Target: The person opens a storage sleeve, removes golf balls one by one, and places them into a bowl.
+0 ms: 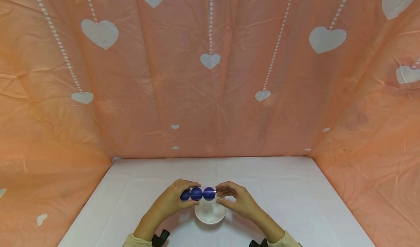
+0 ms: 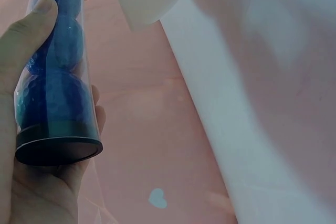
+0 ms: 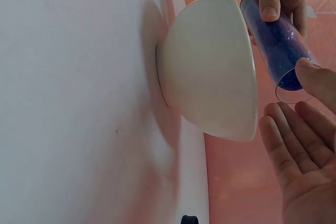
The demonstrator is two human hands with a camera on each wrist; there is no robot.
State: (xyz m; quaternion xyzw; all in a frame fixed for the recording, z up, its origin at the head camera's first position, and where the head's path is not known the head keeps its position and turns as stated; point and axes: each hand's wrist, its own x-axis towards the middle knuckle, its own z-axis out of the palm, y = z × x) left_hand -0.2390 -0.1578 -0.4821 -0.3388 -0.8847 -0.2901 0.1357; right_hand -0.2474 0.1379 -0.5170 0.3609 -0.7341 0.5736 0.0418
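My left hand (image 1: 178,196) grips a clear plastic tube (image 3: 270,38) around its capped end, thumb along the near side. Inside the tube sit several dimpled blue balls (image 1: 209,193) in a row, like golf balls. A black cap (image 2: 59,151) closes the end at my left palm; the other end shows an open rim. By that rim is my right hand (image 1: 237,199), its fingers extended below the opening and its thumb overlapping the edge. The tube lies nearly level above a white bowl (image 3: 210,66) that stands upright on the table.
A white cloth covers the table (image 1: 279,188). Orange sheeting (image 1: 210,104) with pale hearts and dotted lines hangs behind and along both sides. Dark straps (image 1: 160,238) sit at both wrists, below beige sleeves.
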